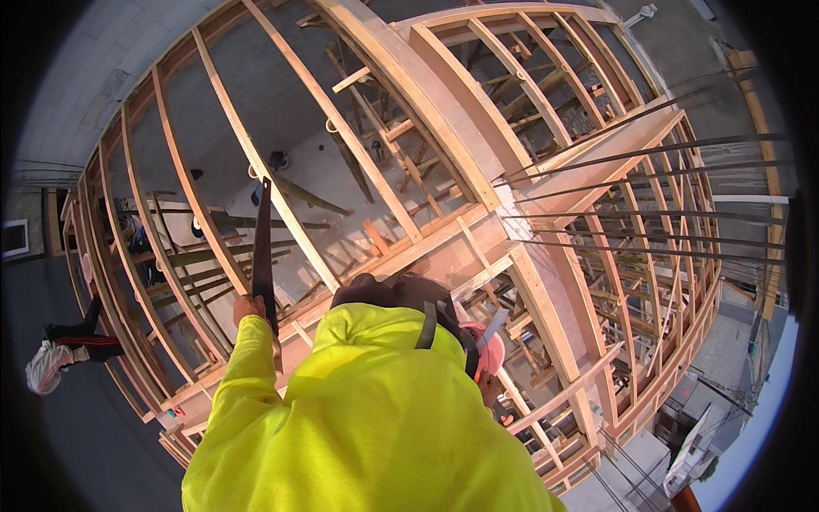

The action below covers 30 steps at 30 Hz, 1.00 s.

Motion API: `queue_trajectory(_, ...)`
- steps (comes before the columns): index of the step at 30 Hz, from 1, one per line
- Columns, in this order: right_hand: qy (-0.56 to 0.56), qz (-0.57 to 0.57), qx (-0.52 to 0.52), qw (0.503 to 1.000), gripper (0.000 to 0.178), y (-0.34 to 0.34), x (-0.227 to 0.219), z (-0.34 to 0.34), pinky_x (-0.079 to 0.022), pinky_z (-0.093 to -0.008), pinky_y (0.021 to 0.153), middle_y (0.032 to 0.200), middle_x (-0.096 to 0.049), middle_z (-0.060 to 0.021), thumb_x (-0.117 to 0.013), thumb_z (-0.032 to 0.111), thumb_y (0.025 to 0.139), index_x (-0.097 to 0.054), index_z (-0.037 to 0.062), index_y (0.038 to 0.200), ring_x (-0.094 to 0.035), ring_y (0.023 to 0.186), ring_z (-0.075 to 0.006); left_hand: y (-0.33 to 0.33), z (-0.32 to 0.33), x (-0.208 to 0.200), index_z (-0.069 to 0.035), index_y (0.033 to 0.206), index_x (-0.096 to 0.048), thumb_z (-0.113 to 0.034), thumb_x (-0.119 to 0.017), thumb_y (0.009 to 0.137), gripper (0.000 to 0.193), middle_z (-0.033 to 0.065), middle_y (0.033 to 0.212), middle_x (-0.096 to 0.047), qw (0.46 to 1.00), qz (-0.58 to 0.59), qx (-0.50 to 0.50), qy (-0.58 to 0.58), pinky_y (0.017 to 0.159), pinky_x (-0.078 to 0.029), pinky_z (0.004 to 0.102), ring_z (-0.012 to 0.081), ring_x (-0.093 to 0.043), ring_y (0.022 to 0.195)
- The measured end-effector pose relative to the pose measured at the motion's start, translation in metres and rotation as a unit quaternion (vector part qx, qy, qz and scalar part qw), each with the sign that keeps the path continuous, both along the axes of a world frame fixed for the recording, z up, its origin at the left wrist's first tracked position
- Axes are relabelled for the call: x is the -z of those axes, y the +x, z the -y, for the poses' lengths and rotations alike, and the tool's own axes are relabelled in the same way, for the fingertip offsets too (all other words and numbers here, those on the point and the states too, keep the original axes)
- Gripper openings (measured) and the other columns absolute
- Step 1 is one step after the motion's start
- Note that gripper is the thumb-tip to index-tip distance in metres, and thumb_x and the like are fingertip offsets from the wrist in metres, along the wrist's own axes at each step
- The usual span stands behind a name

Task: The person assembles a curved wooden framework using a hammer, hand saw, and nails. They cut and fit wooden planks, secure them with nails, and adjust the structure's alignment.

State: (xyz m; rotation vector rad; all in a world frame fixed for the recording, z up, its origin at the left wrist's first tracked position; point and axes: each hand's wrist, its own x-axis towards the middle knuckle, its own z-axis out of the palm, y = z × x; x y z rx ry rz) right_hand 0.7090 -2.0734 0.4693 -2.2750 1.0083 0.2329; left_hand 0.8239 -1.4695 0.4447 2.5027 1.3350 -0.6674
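My left hand (249, 308), at the end of a yellow sleeve, is closed round the wide end of a handsaw (263, 247). The saw's long dark blade points away from me, over the open timber frame. Beside my right hip, my right hand (490, 388) shows only in part, its fingers too hidden to read. It is close to a pink-red round thing (490, 352), perhaps a container, from which a pale flat strip (495, 322) sticks up. A dark strap (426, 327) crosses near my waist.
Long wooden joists (303, 85) span open gaps ahead and left, with slanting poles (311, 198) below. A wooden beam trough (461, 264) runs under me. Steel bars (648, 218) jut across from the right. Another person (77, 346) is at the far left.
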Motion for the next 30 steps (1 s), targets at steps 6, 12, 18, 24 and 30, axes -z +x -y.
queue_trajectory(6,0.082,0.062,-0.070,0.992,0.046,0.048,0.049,0.084,-0.038,-0.0383,0.053,0.055,-0.051,-0.0087,-0.063,0.035,0.095,-0.056,-0.0013,0.067,-0.044,0.054,-0.0158,-0.004,0.060,-0.015,0.002,0.101,-0.072,-0.032,-0.071,0.085,0.037,0.0229,0.100,-0.071,0.998,0.019,-0.057,0.016,0.085,-0.055,0.0460,0.0379,-0.069,0.096)
queue_trajectory(12,0.160,0.126,-0.080,0.976,0.036,0.119,0.050,0.116,-0.038,-0.0384,0.053,0.056,-0.049,-0.0077,-0.063,0.027,0.095,-0.060,-0.0025,0.074,-0.044,0.054,-0.0160,-0.002,0.100,-0.025,-0.002,0.100,-0.072,-0.034,-0.070,0.086,0.036,0.0207,0.100,-0.072,0.997,0.007,-0.078,0.027,0.086,-0.055,0.0443,0.0374,-0.069,0.097)
queue_trajectory(18,0.086,0.077,-0.100,0.988,0.035,0.176,0.037,0.123,-0.040,-0.0350,0.051,0.057,-0.050,-0.0051,-0.061,0.025,0.097,-0.059,-0.0016,0.074,-0.045,0.053,-0.0131,0.000,0.107,-0.025,-0.004,0.098,-0.073,-0.035,-0.069,0.086,0.034,0.0194,0.102,-0.072,0.996,-0.038,-0.072,0.041,0.085,-0.055,0.0444,0.0363,-0.069,0.096)
queue_trajectory(24,0.194,0.088,-0.021,0.977,0.033,0.228,0.020,0.115,-0.040,-0.0295,0.051,0.061,-0.054,-0.0012,-0.061,0.024,0.097,-0.060,-0.0001,0.074,-0.048,0.056,-0.0095,0.039,0.126,-0.049,-0.003,0.096,-0.073,-0.036,-0.069,0.085,0.035,0.0201,0.100,-0.071,0.995,-0.036,-0.088,0.035,0.085,-0.054,0.0455,0.0372,-0.069,0.096)
queue_trajectory(30,0.158,0.074,-0.119,0.977,0.035,0.286,0.048,0.119,-0.046,-0.0285,0.051,0.061,-0.049,0.0006,-0.062,0.023,0.097,-0.056,0.0022,0.070,-0.045,0.055,-0.0076,0.031,0.117,-0.030,-0.003,0.095,-0.073,-0.036,-0.070,0.085,0.034,0.0204,0.098,-0.071,0.994,-0.035,-0.102,0.023,0.084,-0.054,0.0458,0.0371,-0.068,0.095)
